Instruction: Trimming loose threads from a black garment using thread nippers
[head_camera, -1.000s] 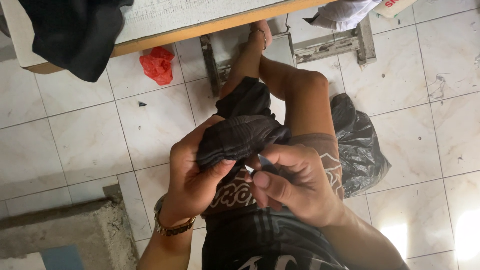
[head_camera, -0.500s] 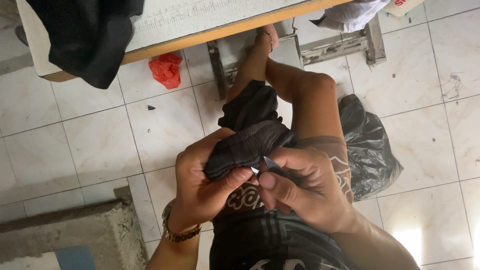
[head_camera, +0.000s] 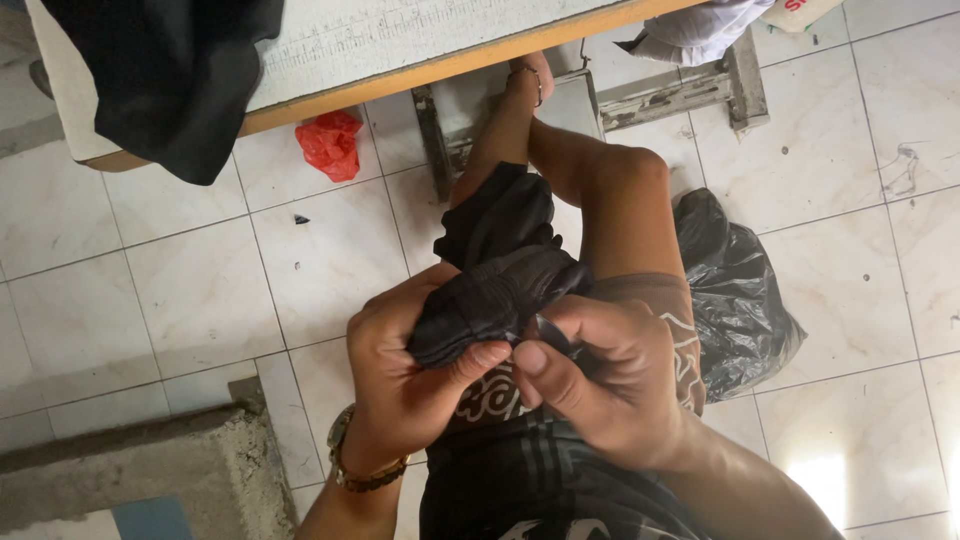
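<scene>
A bunched piece of black fabric (head_camera: 500, 270) hangs over my knees, its gathered edge pinched between both hands. My left hand (head_camera: 405, 380), with a bracelet at the wrist, grips the fabric's lower fold with thumb on top. Against it, my right hand (head_camera: 600, 385) holds the same fold and pinches a small dark tool (head_camera: 548, 333), mostly hidden by the fingers. I sit with bare legs (head_camera: 610, 200) stretched under the table.
A wooden-edged table (head_camera: 400, 45) spans the top, with dark cloth (head_camera: 170, 80) draped over its left end. On the white tiled floor lie a red plastic bag (head_camera: 330, 145) and a black plastic bag (head_camera: 735, 290). A concrete block (head_camera: 130, 470) sits lower left.
My hands have closed tighter together on the fabric's fold and the small tool has slipped further under my right fingers. The view has shifted slightly.
</scene>
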